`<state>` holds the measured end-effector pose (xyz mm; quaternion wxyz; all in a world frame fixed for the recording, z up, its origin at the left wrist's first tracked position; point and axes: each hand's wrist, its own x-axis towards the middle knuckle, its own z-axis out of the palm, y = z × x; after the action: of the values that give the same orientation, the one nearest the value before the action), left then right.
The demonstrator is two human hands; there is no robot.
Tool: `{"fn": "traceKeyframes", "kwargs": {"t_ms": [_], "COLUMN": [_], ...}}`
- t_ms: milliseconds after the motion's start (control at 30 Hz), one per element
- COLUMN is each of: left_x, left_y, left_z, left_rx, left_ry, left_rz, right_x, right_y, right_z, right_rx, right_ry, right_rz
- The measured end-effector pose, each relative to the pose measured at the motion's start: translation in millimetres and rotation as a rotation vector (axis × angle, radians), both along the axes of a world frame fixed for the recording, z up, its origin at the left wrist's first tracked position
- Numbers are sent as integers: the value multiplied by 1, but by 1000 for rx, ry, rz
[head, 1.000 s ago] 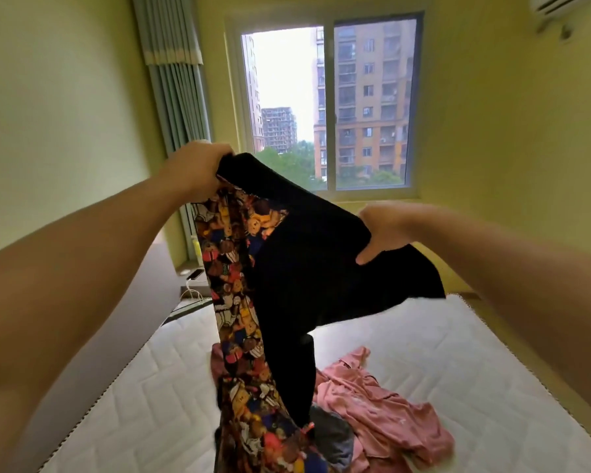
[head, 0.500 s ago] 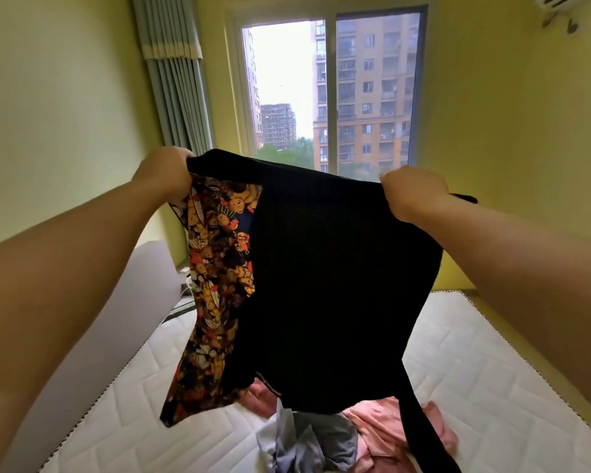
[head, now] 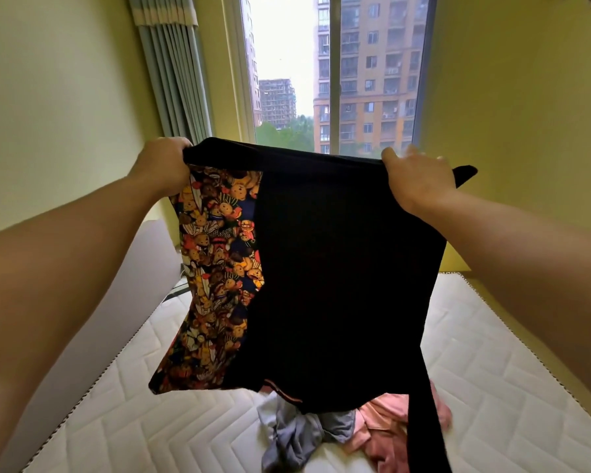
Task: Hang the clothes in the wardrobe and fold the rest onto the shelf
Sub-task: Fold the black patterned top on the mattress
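Garment [head: 338, 268] spread flatter, right hand [head: 420, 179] seemingly loosening

The right hand [head: 420, 179] has shifted outward, stretching the black garment [head: 338, 268] out flat and higher.

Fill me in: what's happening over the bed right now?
A person is holding a black garment with a bear-print panel spread out in the air above the mattress. The left hand grips its top left corner and the right hand holds the top edge on the other side. A grey garment and a pink garment lie crumpled on the mattress below. No wardrobe or shelf is in view.
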<state>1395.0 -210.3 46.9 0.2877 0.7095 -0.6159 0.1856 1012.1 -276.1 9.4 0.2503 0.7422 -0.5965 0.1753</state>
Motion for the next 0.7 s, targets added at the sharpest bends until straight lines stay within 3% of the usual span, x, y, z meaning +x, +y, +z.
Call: {"fn": "traceKeyframes", "kwargs": {"t_ms": [200,267,400,467,567,633,700], "left_x": [4,4,-1,-7,-27,-49,-71], "left_y": [-2,-3,-7,-9,-11,-1,15], "left_z": [-9,-14,-27,-33,-33,-22,-6], "left_rx": [-1,34,273,381,296,203,255], "left_ry": [44,102,316,284,211,418,690], "left_rz": [-7,-12,-8,33,-87,-321,-506], "right_x": [7,15,49,70,103,122,136], "right_y": [3,8,34,42,39,39,36], "right_z": [-2,3,23,30,35,37,37], "right_rx": [97,247,784,978,1019,1034,1015], "right_ry": [-12,-259,-1081,-1281,-1443,-1675,-1801], "right_rz": [-60,-18,128,208,407,505,543]}}
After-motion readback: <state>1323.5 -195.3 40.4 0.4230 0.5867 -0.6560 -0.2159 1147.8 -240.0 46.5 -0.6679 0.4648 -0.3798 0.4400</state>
